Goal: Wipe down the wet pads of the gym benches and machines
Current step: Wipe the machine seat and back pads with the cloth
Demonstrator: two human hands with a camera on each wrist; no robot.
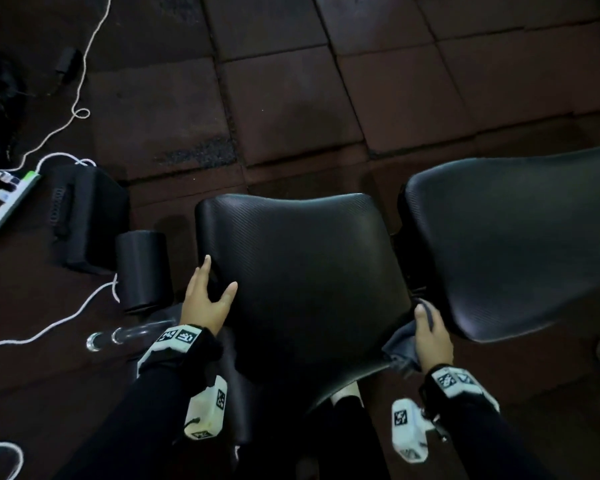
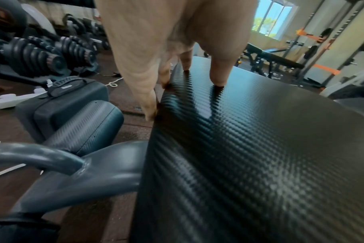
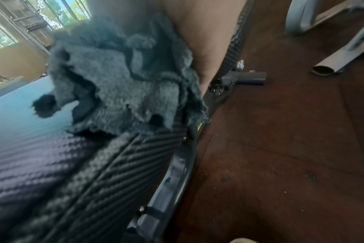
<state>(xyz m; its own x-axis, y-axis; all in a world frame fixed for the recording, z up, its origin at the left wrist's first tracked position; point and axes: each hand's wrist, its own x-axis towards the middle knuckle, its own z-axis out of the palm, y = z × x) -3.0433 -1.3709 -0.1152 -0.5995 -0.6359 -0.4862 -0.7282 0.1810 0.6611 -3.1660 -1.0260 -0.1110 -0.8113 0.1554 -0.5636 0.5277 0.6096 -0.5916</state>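
A black textured seat pad (image 1: pixel 302 271) lies in front of me, and a second black pad (image 1: pixel 516 237) sits to its right. My left hand (image 1: pixel 205 303) rests on the seat pad's left edge, thumb on top and straight fingers (image 2: pixel 150 106) down its side. At the pad's right edge my right hand (image 1: pixel 433 337) grips a bunched grey cloth (image 1: pixel 400 344). The right wrist view shows the cloth (image 3: pixel 119 82) hanging from that hand (image 3: pixel 204 41) onto the pad (image 3: pixel 31 139). In the left wrist view the pad (image 2: pixel 249 156) looks glossy.
A black roller pad (image 1: pixel 141 268) and a chrome bar (image 1: pixel 129 336) stick out left of the seat. Beyond them are a black case (image 1: pixel 84 216), a power strip (image 1: pixel 7 206) and white cable (image 1: pixel 66 317). Dumbbells (image 2: pixel 41 52) line the left. Rubber floor tiles (image 1: pixel 291 98) lie ahead.
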